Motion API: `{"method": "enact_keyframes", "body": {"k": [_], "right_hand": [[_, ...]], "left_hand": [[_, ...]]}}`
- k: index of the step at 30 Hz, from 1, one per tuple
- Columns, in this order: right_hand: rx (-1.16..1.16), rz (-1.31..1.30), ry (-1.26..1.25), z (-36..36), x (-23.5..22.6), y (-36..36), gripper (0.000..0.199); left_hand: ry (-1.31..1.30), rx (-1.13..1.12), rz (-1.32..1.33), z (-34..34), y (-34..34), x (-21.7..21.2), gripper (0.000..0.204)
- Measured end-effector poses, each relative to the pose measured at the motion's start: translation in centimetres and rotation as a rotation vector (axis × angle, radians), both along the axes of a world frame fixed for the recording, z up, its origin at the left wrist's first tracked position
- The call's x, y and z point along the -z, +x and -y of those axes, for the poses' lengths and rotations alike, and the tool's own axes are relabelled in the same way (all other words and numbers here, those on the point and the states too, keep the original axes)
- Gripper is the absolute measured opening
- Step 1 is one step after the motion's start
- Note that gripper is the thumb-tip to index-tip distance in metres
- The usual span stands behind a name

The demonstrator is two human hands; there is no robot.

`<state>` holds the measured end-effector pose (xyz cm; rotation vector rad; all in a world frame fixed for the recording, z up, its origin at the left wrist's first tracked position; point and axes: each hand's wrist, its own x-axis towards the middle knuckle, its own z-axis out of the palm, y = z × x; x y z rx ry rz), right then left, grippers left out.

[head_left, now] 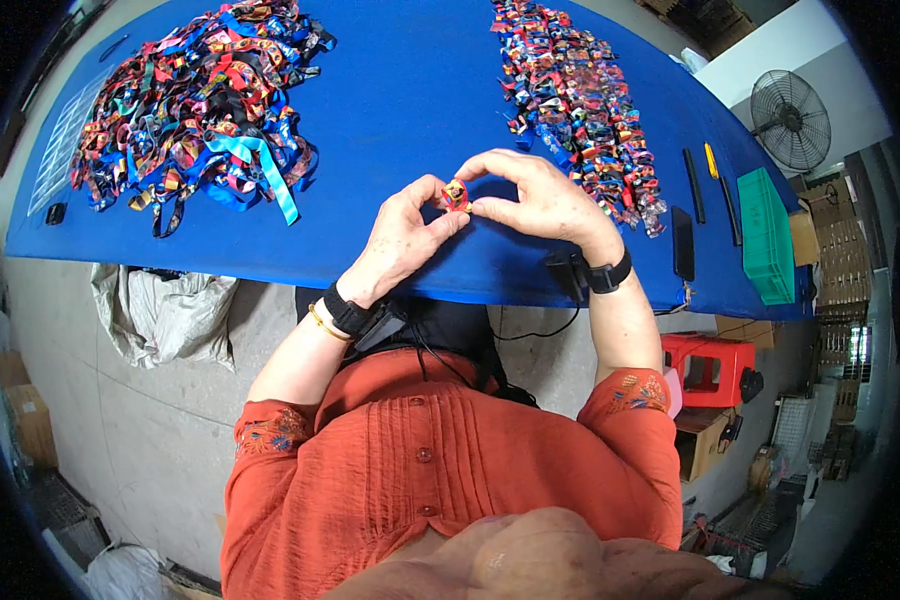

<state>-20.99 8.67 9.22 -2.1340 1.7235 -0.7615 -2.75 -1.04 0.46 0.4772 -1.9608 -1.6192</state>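
Note:
Over the near edge of the blue table, both hands meet at a small rolled strap point(455, 194), red and yellow with a printed pattern. My left hand point(405, 225) pinches it from the left between thumb and fingers. From the right, my right hand point(545, 203) closes thumb and forefinger on its other side. A large tangled heap of colourful printed straps point(195, 110) lies to the left, with a light-blue strap point(260, 165) on its near side. Right of my hands, small rolled straps point(585, 110) are laid close together in long rows.
The blue table point(400, 90) spans the view. On its right lie a dark phone-like slab point(682, 243), a black bar point(693, 186), a yellow-and-black cutter point(712, 160) and a green crate point(765, 235). A white sack point(165, 315) and a red stool point(705, 370) stand below; a fan point(790, 120) stands beyond.

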Motion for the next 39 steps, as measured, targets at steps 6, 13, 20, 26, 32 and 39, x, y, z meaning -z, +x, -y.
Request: {"method": "enact_keyframes", "body": {"k": [6, 13, 20, 26, 32, 39], "right_hand": [[0.118, 0.115, 0.127, -1.6, 0.7, 0.3, 0.020], [0.105, 0.206, 0.000, -3.6, 1.5, 0.9, 0.010], [0.207, 0.099, -0.005, -4.6, 1.1, -0.3, 0.013], [0.275, -0.030, 0.017, -4.6, 1.3, -3.5, 0.012], [0.338, -0.114, 0.059, -3.9, 1.9, -7.0, 0.010], [0.404, -0.232, 0.059, -2.5, 2.4, -10.8, 0.013]], "left_hand": [[-0.044, 0.007, 0.009, -0.4, -0.6, 0.1, 0.020], [0.133, 0.082, 0.028, -1.9, -0.7, -0.3, 0.016], [-0.113, 0.012, 0.047, -2.7, -1.5, -0.7, 0.018], [-0.106, 0.006, 0.087, -2.9, -1.5, -0.3, 0.024], [-0.102, 0.019, 0.106, -2.7, -1.3, 2.0, 0.025], [-0.065, 0.035, 0.065, -2.4, -1.0, 2.7, 0.022]]}}
